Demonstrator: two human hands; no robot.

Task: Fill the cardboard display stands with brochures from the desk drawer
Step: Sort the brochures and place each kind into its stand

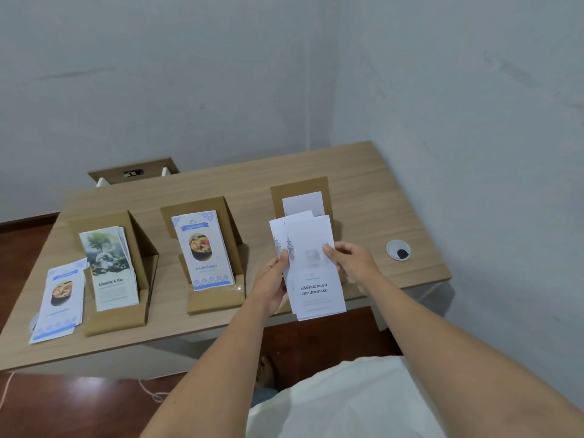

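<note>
Both hands fan white brochures before the right stand

The left hand and right hand, arms outstretched, pinch the white brochures by their side edges (thumbs on top), above the desk's near edge, before the right cardboard stand.

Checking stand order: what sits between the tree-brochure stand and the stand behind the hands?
In the head view, the middle stand holding food brochures.
</note>
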